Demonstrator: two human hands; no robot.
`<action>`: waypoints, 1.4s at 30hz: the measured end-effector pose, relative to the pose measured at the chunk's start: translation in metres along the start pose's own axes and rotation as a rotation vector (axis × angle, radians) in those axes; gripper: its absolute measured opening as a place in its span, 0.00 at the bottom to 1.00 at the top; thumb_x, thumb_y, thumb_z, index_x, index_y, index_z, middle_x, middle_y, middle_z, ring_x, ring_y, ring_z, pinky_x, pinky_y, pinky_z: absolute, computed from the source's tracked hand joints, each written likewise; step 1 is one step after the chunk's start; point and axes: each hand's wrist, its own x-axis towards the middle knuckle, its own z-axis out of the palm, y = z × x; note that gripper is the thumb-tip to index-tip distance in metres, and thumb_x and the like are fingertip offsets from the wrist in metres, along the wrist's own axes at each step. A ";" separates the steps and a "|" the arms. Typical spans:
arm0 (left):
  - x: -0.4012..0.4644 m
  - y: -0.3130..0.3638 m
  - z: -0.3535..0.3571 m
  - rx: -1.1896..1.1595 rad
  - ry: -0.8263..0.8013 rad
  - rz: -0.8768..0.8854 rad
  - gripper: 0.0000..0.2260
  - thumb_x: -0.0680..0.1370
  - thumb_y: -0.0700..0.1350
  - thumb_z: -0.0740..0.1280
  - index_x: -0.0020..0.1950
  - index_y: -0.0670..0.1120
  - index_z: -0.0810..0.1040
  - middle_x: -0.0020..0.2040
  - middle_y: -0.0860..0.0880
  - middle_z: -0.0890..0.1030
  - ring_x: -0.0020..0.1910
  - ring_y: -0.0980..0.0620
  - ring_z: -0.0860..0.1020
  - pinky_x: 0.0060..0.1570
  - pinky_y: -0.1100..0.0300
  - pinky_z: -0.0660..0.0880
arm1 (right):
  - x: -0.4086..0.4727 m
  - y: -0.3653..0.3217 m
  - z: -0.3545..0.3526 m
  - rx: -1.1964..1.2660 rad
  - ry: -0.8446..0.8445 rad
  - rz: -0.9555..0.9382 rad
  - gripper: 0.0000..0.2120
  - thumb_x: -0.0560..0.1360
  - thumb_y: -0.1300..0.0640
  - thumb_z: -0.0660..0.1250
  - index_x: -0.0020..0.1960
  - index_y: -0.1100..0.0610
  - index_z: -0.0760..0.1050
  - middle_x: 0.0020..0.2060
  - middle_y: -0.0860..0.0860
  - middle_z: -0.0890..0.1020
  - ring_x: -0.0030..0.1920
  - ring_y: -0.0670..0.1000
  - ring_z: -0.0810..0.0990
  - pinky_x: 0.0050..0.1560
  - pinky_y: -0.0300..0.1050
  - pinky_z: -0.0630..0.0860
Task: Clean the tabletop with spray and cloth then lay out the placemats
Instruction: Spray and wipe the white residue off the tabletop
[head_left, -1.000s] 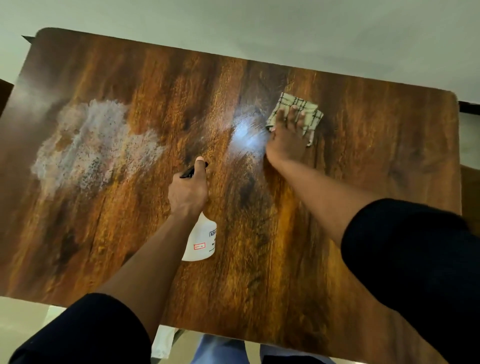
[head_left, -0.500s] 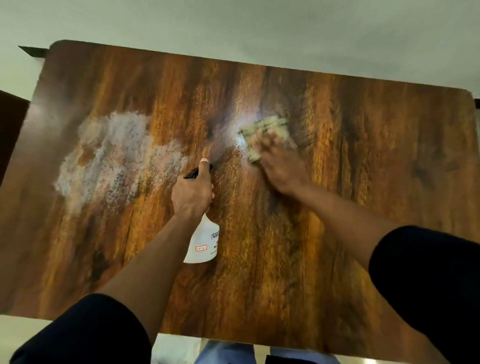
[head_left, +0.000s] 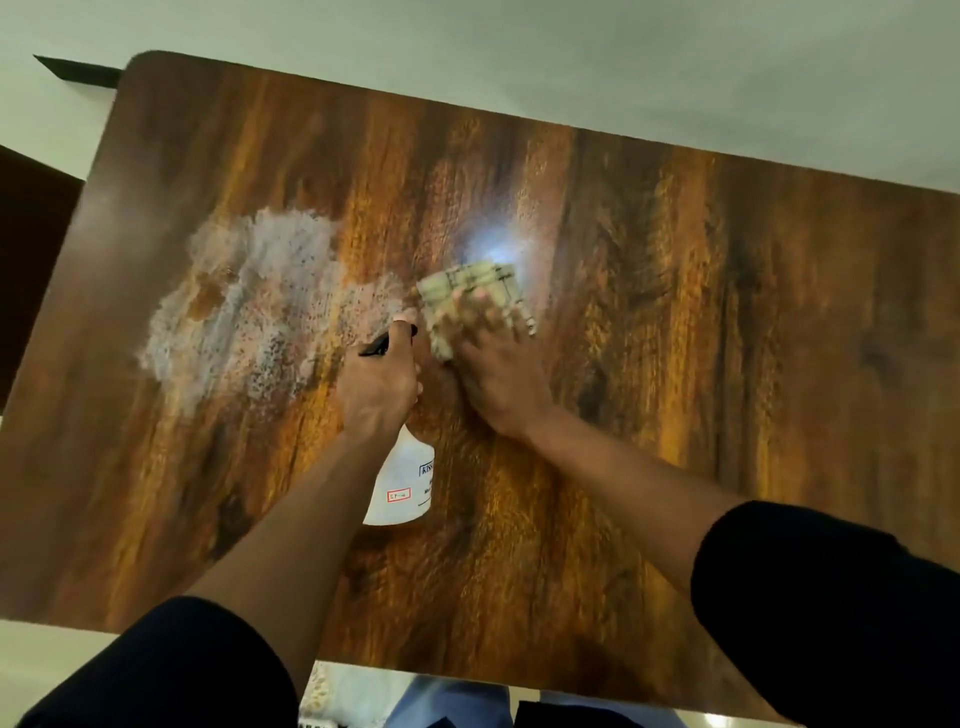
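A glossy brown wooden tabletop (head_left: 701, 338) fills the view. My left hand (head_left: 376, 387) grips a white spray bottle (head_left: 402, 483) with a black nozzle, held just above the table's middle. Right beside it, my right hand (head_left: 498, 374) presses a checked cream cloth (head_left: 467, 291) flat on the wood. A white patch of sprayed foam (head_left: 249, 306) lies left of both hands, its right edge close to the cloth. No placemats are in view.
A pale wall runs behind the table's far edge. A dark piece of furniture (head_left: 31, 249) stands off the left end. Pale floor and my legs show below the near edge.
My right hand has slid the cloth leftward and nearer, from the table's middle right to beside the spray bottle. The left hand and bottle have held their place.
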 end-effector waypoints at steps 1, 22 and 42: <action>0.002 -0.003 -0.006 -0.013 0.008 -0.012 0.35 0.74 0.75 0.59 0.48 0.45 0.87 0.35 0.47 0.87 0.34 0.46 0.84 0.40 0.50 0.82 | -0.007 -0.006 0.007 -0.014 -0.034 -0.127 0.28 0.87 0.45 0.50 0.86 0.47 0.49 0.85 0.51 0.49 0.85 0.56 0.43 0.82 0.64 0.44; 0.023 -0.055 -0.097 -0.059 0.201 -0.167 0.43 0.67 0.79 0.56 0.57 0.45 0.86 0.42 0.45 0.88 0.39 0.43 0.86 0.48 0.44 0.86 | 0.031 -0.116 0.031 -0.044 -0.131 -0.269 0.29 0.87 0.43 0.51 0.85 0.47 0.50 0.85 0.50 0.49 0.85 0.56 0.43 0.82 0.63 0.45; 0.031 -0.089 -0.163 -0.217 0.410 -0.282 0.39 0.70 0.77 0.60 0.51 0.43 0.86 0.41 0.42 0.87 0.38 0.40 0.85 0.47 0.42 0.86 | 0.039 -0.142 0.040 -0.044 -0.157 -0.349 0.29 0.87 0.49 0.51 0.86 0.47 0.47 0.85 0.49 0.47 0.84 0.55 0.41 0.82 0.62 0.43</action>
